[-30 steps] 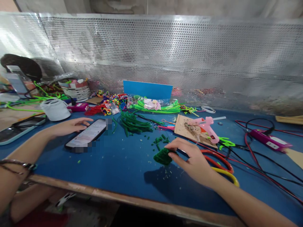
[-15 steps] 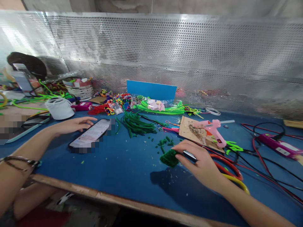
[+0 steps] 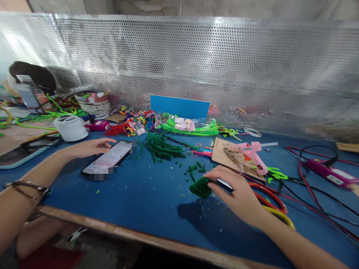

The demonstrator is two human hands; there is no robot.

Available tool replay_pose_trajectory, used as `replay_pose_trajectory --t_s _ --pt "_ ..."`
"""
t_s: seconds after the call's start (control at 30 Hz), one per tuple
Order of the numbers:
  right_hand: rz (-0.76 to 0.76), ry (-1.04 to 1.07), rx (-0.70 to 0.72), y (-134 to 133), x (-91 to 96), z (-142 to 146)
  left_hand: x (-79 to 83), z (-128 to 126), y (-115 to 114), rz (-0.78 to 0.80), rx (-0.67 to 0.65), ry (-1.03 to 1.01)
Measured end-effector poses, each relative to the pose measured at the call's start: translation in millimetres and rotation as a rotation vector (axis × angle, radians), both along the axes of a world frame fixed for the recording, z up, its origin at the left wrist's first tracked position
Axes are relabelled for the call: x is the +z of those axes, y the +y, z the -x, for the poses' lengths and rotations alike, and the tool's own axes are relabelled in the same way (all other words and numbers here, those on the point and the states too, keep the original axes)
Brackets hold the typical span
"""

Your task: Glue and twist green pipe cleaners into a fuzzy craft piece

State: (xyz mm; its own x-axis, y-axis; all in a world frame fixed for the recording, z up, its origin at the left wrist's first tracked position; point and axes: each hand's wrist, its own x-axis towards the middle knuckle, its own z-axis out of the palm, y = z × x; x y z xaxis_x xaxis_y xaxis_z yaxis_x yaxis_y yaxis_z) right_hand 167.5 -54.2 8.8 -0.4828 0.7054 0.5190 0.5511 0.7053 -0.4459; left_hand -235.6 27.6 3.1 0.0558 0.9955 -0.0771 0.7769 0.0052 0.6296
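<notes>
Right hand (image 3: 235, 192): fingertips pinched on green fuzzy piece (image 3: 200, 188), leftward of palm.
Left hand (image 3: 89, 147): half-curled, apparently empty, beside phone (image 3: 108, 158); contact unclear.

The right forearm (image 3: 297, 239) is slanting in from the lower right, the right hand (image 3: 238, 196) pinching, thumb (image 3: 221, 193) below fingers (image 3: 217, 172). At left, what seems the person's left forearm (image 3: 46, 171) is slanting inward, the left hand (image 3: 85, 147) facing palm down, loosely bending.

Bench: I faced a blue tabletop (image 3: 140, 205) with a worn brown front edge (image 3: 120, 230) | Rear: perforated metal panel (image 3: 179, 59) stood behind it | Above: I saw grey, blotchy wall (image 3: 238, 7) | Light: panel gleamed brightest at far left
</notes>
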Motion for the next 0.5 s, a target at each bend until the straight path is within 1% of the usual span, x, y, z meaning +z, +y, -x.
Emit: replay_pose_trajectory --t_s 0.1,0.17,0.23,0.3,0.33,0.4,0.43,0.5 --pt "0.001 0.006 -0.002 -0.6 -0.1 0.2 0.5 -1.2 -1.1 0.012 -0.017 0.022" --pt "-0.003 0.013 -0.002 -0.8 0.0 0.4 3.7 -0.5 -2.7 0.047 -0.034 0.038" --pt "-0.004 0.022 0.008 -0.7 0.1 0.6 11.4 0.6 -3.5 0.096 -0.018 0.038" --pt "-0.003 0.028 0.022 -0.4 0.1 0.8 24.3 -1.1 -2.5 0.102 0.025 0.042" --pt "-0.004 0.030 0.029 -0.2 0.0 0.8 32.3 -4.2 -1.5 0.055 0.021 0.070" --pt "-0.013 0.037 0.047 -0.1 -0.3 0.8 48.8 -17.2 -0.3 -0.063 -0.074 0.160" --pt "-0.020 0.043 0.057 -0.1 -0.5 0.7 56.0 -27.8 -1.0 -0.120 -0.140 0.194" --pt "-0.030 0.052 0.072 -0.5 -1.0 0.7 65.3 -56.9 -6.6 -0.231 -0.214 0.233"
